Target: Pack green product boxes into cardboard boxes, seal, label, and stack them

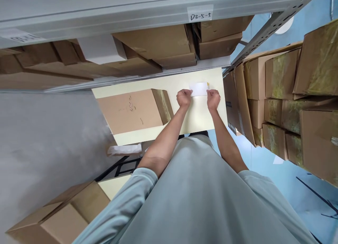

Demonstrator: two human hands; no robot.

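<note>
A small white slip of paper (198, 89) is held over a cream tabletop (195, 120). My left hand (184, 97) pinches its lower left corner. At the lower right corner, my right hand (213, 98) has its fingers closed on the slip. A thin white-and-yellow item (208, 85) shows at the slip's right edge, too small to name. To the left of my left hand, a closed cardboard box (130, 110) with handwriting on top rests on the table.
A grey metal shelf (148, 23) with a "D3-5-5" label (200, 13) runs across the top, with cardboard boxes (158, 41) beneath its beam. More taped boxes (280, 106) are stacked at the right. An open cardboard box (66, 215) stands at lower left, near a grey wall (47, 145).
</note>
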